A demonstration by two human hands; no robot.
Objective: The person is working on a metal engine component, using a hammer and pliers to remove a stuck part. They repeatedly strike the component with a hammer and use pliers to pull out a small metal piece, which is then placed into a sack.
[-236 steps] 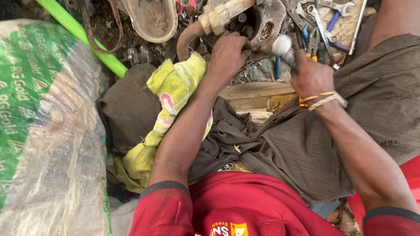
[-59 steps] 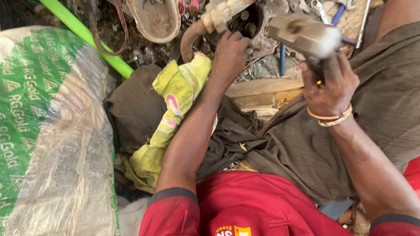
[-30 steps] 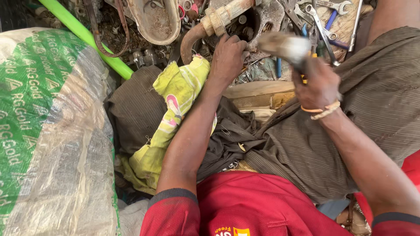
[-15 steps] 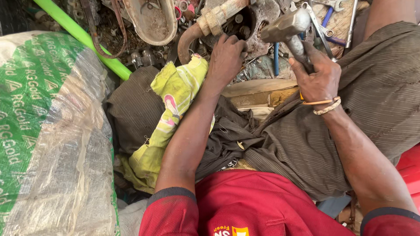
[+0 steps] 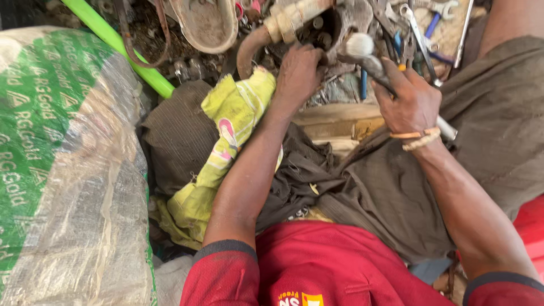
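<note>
My right hand (image 5: 411, 102) grips the handle of a metal hammer (image 5: 362, 48), whose head is down against a greasy metal engine part (image 5: 334, 22) at the top centre. My left hand (image 5: 297, 73) is closed on that same part just left of the hammer head, holding it steady. A curved rusty pipe (image 5: 255, 42) wrapped with tan tape runs from the part to the left. Bands circle my right wrist. What lies under my left palm is hidden.
A yellow-green cloth (image 5: 226, 147) lies over my left knee beside a dark rag (image 5: 178, 133). A large green and white woven sack (image 5: 62, 170) fills the left. A green hose (image 5: 122, 48), a worn sandal (image 5: 207, 22), wrenches and screwdrivers (image 5: 422, 34) lie beyond. A wooden block (image 5: 334, 122) sits under my arms.
The hammer was raised high two seconds ago; my right hand has swung it down onto the metal part. My left hand has stayed on the part.
</note>
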